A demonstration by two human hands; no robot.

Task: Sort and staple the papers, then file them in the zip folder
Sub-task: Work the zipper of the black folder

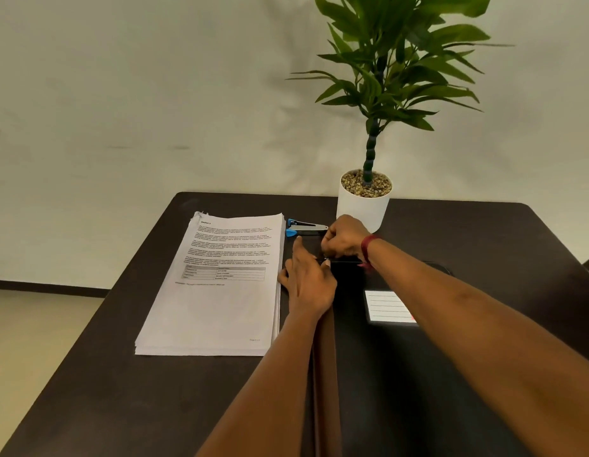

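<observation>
The black zip folder (402, 374) lies on the table (121, 374), just right of the papers (217, 308), which are not filed yet. I think the zip is being opened, and next it needs a steady pull. The left hand (308, 285) lies flat, pressing the folder down. The right hand (346, 237) is curled and seems to pinch the zip pull (326, 258).

The left hand (309, 282) presses the zip folder (372, 357); the right hand (346, 238) pinches its top edge.

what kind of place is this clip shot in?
Probably an office or study desk: a stack of printed papers, a stapler and a potted plant on a dark table by a plain wall.
</observation>
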